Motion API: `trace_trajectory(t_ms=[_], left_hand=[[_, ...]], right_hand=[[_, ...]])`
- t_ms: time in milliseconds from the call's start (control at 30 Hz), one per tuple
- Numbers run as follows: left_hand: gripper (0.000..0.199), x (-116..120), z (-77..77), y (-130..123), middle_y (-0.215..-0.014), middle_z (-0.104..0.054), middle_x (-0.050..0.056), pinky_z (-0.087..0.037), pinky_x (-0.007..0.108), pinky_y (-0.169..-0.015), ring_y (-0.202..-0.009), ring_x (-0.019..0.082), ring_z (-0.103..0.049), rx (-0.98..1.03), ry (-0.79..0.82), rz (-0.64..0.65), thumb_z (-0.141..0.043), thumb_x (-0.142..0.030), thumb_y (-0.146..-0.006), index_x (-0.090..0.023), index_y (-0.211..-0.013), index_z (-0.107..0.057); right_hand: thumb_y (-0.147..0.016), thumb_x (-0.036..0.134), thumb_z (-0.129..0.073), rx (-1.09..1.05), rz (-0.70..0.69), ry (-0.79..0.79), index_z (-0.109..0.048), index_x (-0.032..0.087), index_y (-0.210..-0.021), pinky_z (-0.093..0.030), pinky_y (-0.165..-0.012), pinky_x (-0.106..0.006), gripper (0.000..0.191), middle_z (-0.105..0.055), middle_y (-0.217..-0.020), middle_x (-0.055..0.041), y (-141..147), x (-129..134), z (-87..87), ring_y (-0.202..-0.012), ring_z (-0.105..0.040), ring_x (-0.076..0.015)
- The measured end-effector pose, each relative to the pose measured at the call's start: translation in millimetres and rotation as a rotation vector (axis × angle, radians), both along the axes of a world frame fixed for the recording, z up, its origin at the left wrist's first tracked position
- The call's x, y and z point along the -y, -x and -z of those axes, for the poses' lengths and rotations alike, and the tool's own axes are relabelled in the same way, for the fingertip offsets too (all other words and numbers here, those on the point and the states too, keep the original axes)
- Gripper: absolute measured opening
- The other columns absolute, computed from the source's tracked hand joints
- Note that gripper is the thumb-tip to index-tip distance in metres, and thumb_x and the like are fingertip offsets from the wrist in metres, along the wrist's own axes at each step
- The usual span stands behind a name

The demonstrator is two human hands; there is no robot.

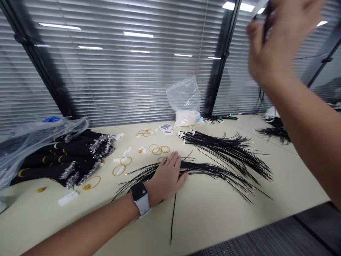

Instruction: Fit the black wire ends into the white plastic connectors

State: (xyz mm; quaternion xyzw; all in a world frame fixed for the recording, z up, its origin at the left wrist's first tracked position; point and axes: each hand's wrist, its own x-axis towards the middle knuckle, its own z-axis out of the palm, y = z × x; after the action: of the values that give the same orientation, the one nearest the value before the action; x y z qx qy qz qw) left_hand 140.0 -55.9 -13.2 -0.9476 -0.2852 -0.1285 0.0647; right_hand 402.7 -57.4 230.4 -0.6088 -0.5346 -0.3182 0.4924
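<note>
My left hand [165, 177], with a smartwatch [140, 199] on the wrist, lies palm down across a loose bundle of thin black wires [207, 170]. Its fingers are stretched out and close together, not wrapped round the bundle. One wire [173, 220] sticks out toward the front edge, below the hand. At the upper right, my right hand [282, 42] is raised well above the table and blurred. Its fingers are bent around something dark with a pale part, which I cannot make out. A second wire bundle [226, 149], with white connectors at one end, lies just behind the first.
Several yellow rubber bands [157, 149] lie behind my left hand. At left, clear plastic [16, 142] partly covers black cables with silvery ends [66, 156]. A clear bag of white pieces [188, 106] stands against the window blinds [119, 71]. More black wires [277, 131] lie at right.
</note>
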Motion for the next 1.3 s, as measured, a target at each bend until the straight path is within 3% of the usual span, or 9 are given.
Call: trace_trajectory(t_ms=[33,67,133,200,333,467,667,1033,1300], left_hand=[[0.056,2,-3.3,0,-0.144,-0.036,0.020,-0.027,0.044,-0.109,-0.136,0.028,-0.028,0.007,-0.028,0.019,-0.032,-0.042,-0.095,-0.002,-0.134,-0.040],[0.056,5,-7.1,0,-0.145,-0.035,0.019,-0.024,0.045,-0.110,-0.137,0.028,-0.027,0.010,-0.056,0.043,-0.032,-0.043,-0.095,-0.004,-0.134,-0.039],[0.052,11,-15.9,1,-0.143,-0.037,0.018,-0.020,0.046,-0.111,-0.135,0.028,-0.029,0.007,-0.103,0.089,-0.034,-0.044,-0.095,-0.007,-0.132,-0.042],[0.043,17,-25.0,4,-0.130,-0.051,0.016,-0.025,0.046,-0.109,-0.125,0.027,-0.042,-0.012,-0.121,0.115,-0.036,-0.041,-0.095,-0.010,-0.120,-0.052],[0.033,30,-37.6,20,-0.091,-0.063,0.010,-0.044,0.044,-0.089,-0.092,0.026,-0.059,-0.064,-0.085,0.098,-0.041,-0.039,-0.093,-0.012,-0.093,-0.061],[0.038,43,-35.8,40,-0.094,-0.061,0.012,-0.049,0.046,-0.077,-0.090,0.030,-0.057,-0.073,-0.001,0.036,-0.050,-0.048,-0.086,-0.013,-0.094,-0.062],[0.030,51,-28.0,64,-0.103,-0.058,0.013,-0.049,0.048,-0.081,-0.097,0.030,-0.054,-0.047,0.130,-0.063,-0.051,-0.040,-0.085,-0.015,-0.099,-0.060],[0.037,29,-33.4,108,-0.120,-0.055,0.015,-0.048,0.048,-0.087,-0.105,0.030,-0.054,0.033,0.147,-0.209,-0.047,-0.032,-0.087,-0.015,-0.120,-0.054],[0.034,-13,-39.8,153,-0.119,-0.055,0.014,-0.045,0.048,-0.089,-0.105,0.030,-0.054,0.153,0.127,-0.295,-0.042,-0.034,-0.090,-0.015,-0.114,-0.059]], right_hand=[[-0.093,0.054,-0.025,0.148,0.192,0.121,-0.035,0.007,-0.132,-0.014,-0.102,-0.049,0.063,-0.035,-0.134,-0.0208,3,-7,7.8,-0.128,-0.022,-0.0348],[-0.095,0.047,-0.030,0.186,0.201,0.273,-0.037,0.003,-0.131,-0.020,-0.098,-0.055,0.057,-0.045,-0.124,-0.0245,3,-16,18.0,-0.123,-0.032,-0.0362],[-0.093,0.041,-0.042,0.231,0.082,0.588,-0.053,0.007,-0.116,-0.040,-0.084,-0.048,0.043,-0.060,-0.098,-0.0182,0,-36,46.4,-0.100,-0.054,-0.0282],[-0.086,0.038,-0.057,0.269,-0.027,0.822,-0.058,0.012,-0.108,-0.047,-0.080,-0.041,0.034,-0.061,-0.093,-0.0087,-1,-54,83.7,-0.087,-0.058,-0.0189],[-0.088,0.035,-0.055,0.321,-0.276,1.003,-0.058,0.012,-0.107,-0.046,-0.085,-0.038,0.030,-0.059,-0.105,-0.0088,30,-68,159.0,-0.094,-0.057,-0.0169],[-0.090,0.038,-0.051,0.328,-0.555,1.130,-0.059,0.011,-0.098,-0.048,-0.071,-0.030,0.029,-0.060,-0.085,-0.0031,88,-63,202.3,-0.074,-0.058,-0.0117],[-0.089,0.036,-0.052,0.334,-0.675,1.188,-0.058,0.011,-0.091,-0.048,-0.069,-0.028,0.026,-0.059,-0.083,-0.0024,139,-66,217.8,-0.073,-0.056,-0.0111],[-0.091,0.036,-0.050,0.216,-0.399,1.088,-0.059,0.012,-0.096,-0.048,-0.081,-0.036,0.027,-0.060,-0.095,-0.0062,146,-107,223.8,-0.087,-0.058,-0.0149],[-0.088,0.037,-0.054,0.265,-0.708,1.011,-0.058,0.012,-0.101,-0.046,-0.083,-0.036,0.028,-0.059,-0.100,-0.0061,186,-112,220.4,-0.092,-0.057,-0.0161]])
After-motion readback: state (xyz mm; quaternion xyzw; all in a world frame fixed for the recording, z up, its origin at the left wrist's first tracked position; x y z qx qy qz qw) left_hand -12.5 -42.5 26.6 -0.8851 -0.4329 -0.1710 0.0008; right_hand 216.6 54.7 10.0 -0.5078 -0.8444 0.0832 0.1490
